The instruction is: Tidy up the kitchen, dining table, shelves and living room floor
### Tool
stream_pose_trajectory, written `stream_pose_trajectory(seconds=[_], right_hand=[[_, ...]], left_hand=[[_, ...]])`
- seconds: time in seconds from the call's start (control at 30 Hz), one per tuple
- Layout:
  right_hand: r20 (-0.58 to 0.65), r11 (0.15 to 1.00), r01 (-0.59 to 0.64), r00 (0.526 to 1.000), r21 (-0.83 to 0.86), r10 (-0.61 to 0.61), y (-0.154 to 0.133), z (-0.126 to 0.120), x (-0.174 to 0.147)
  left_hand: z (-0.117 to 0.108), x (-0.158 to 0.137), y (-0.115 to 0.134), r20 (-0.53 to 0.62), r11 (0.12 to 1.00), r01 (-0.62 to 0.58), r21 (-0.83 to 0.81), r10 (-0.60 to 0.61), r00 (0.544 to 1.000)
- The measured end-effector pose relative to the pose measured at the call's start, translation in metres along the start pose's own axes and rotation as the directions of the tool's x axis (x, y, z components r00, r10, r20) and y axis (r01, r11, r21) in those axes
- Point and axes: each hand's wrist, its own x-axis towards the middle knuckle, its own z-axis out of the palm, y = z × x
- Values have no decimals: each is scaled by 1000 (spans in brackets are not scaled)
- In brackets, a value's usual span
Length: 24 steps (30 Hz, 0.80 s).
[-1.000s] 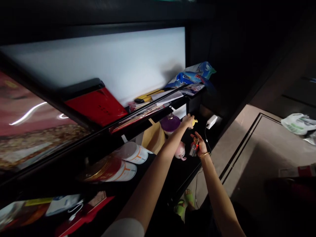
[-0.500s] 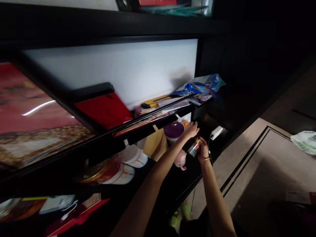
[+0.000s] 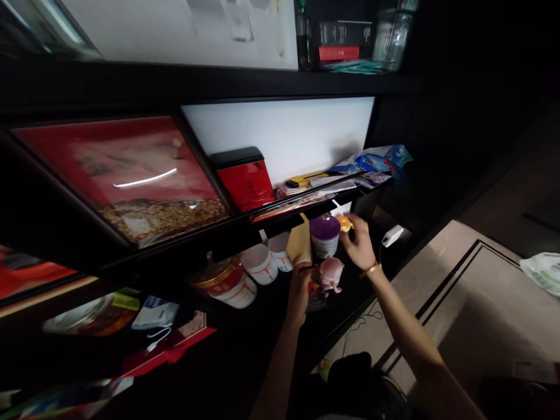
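dark shelving stands behind a black bench, where a tub with a purple lid sits between an upright tan item and a small yellow-and-orange object. the hands are apart: the right hand curves its thumb and fingers at that object, though whether they grip it i cannot tell. beside a pink figure, the left hand meets a dark, colourfully printed box, its grip likewise unclear.

No legible words, orange T-like marks on white tubs, black box lettering (too blurred)
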Motion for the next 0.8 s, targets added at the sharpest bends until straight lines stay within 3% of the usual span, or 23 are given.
stream_pose_trajectory(seconds=[0.1,0.23,0.4,0.47,0.53,0.6,0.73,0.8], right_hand=[[-38,956,116,991,-270,-131,-8,-5,51],[-89,908,61,990,-415,-108,-8,5,87],[-326,886,-128,945,-445,-27,1,5,95],[-331,898,-152,944,-414,8,8,1,100],[-274,934,-67,961,-350,-33,15,-5,103],[-285,963,65,948,-263,-142,19,-10,98],[-554,959,220,783,-177,-282,13,-17,46],[-566,934,301,743,-194,-357,5,-15,2]], left_hand=[[-8,-19,-5,3,992,108,-65,-108,994],[-10,-34,-6,6,993,95,-73,-95,995],[-9,-44,-4,-10,998,38,-51,-39,999],[-8,-47,-3,-1,998,29,-53,-29,1000],[-7,-48,-4,6,998,24,-54,-23,1000],[-5,-48,-5,1,998,21,-61,-21,1000],[-1,-42,-8,-39,994,-27,-110,22,999],[2,-39,-10,-90,988,-77,-131,65,994]])
